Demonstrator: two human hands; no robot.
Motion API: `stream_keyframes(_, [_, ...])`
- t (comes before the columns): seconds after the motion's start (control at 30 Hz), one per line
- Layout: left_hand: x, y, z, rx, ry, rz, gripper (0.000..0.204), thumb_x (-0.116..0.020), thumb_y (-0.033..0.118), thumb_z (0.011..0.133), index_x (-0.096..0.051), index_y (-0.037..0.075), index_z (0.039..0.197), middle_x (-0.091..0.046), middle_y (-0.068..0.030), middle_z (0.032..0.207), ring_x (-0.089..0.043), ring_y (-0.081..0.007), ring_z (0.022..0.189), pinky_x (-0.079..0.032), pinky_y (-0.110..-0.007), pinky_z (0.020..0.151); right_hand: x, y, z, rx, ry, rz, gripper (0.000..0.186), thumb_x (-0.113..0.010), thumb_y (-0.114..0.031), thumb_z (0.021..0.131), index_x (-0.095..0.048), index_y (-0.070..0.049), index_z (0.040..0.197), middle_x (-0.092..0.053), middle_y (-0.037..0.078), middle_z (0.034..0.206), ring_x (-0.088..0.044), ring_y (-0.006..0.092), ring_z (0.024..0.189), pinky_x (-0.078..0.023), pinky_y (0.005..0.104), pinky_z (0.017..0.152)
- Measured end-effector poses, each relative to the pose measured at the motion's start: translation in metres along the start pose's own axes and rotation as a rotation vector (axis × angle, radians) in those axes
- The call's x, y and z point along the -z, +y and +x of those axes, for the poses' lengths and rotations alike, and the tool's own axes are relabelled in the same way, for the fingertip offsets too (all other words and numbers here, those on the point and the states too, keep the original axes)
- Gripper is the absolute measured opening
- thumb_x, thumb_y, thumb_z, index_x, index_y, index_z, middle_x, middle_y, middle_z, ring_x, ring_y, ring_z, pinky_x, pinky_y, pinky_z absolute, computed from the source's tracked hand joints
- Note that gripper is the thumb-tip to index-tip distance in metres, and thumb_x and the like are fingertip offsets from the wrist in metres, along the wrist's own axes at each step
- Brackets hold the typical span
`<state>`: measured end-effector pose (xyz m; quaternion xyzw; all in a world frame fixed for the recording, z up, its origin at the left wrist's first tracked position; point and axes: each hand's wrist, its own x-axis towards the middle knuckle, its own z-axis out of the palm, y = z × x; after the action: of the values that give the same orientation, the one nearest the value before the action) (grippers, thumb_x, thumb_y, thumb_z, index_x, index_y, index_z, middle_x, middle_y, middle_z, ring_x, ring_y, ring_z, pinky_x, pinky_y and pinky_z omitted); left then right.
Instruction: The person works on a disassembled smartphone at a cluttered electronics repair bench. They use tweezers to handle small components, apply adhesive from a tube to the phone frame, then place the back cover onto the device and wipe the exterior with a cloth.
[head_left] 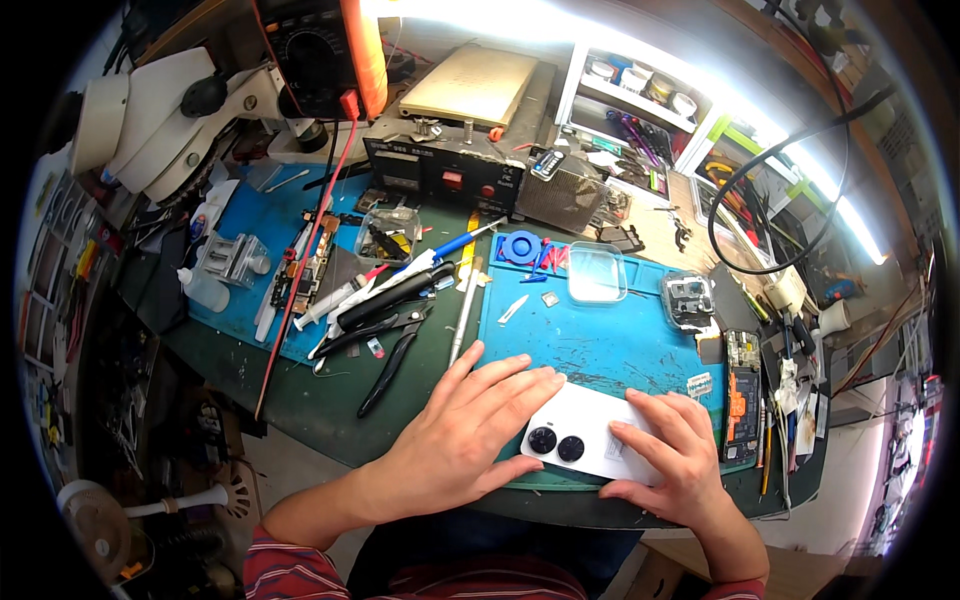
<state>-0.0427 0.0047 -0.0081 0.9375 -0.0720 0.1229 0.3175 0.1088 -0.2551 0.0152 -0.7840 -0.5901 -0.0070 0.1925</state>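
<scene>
A white smartphone, back up with two round black camera rings, lies at the front of the blue mat. My left hand is at its left end, fingers stretched and apart, index fingertip at the upper corner, thumb by the lower one. My right hand grips the right part, fingertips on the back and thumb at the near edge. Just beyond lie a razor blade and a clear lidless box. An opened phone rests to the right.
Cutters, pens and a syringe crowd the left, with a microscope behind. A multimeter, a metal power unit and shelves stand at the back. A black cable loops at the right.
</scene>
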Motion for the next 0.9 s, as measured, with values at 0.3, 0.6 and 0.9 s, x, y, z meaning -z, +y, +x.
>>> stream_keyframes(0.3, [0.001, 0.0, 0.001, 0.008, -0.021, 0.032, 0.064, -0.084, 0.029, 0.085, -0.061, 0.017, 0.143, -0.056, -0.0079, 0.15, -0.046, -0.0311, 0.145, -0.026, -0.061, 0.125, 0.002, 0.0, 0.004, 0.011, -0.007, 0.002, 0.067, -0.085, -0.052, 0.074, -0.074, -0.012, 0.127, -0.063, 0.015, 0.14, -0.063, 0.0335, 0.116, -0.048, 0.0537, 0.104])
stream_keyframes(0.6, [0.004, 0.007, 0.008, 0.041, -0.086, 0.022, 0.064, -0.084, 0.021, 0.085, -0.061, 0.017, 0.145, -0.053, -0.0075, 0.153, -0.045, -0.0332, 0.146, -0.024, -0.063, 0.125, 0.0, 0.001, 0.0, 0.008, -0.009, 0.021, 0.067, -0.083, -0.052, 0.076, -0.072, -0.011, 0.129, -0.062, 0.016, 0.141, -0.062, 0.0343, 0.118, -0.047, 0.0524, 0.107])
stream_keyframes(0.9, [0.009, 0.012, 0.014, -0.019, -0.182, 0.039, 0.056, -0.081, 0.014, 0.086, -0.067, 0.021, 0.139, -0.052, -0.0087, 0.156, -0.044, -0.035, 0.146, -0.028, -0.064, 0.124, -0.005, 0.004, -0.007, 0.008, 0.024, 0.049, 0.067, -0.082, -0.051, 0.079, -0.071, -0.013, 0.132, -0.06, 0.015, 0.145, -0.059, 0.0352, 0.124, -0.047, 0.0512, 0.109])
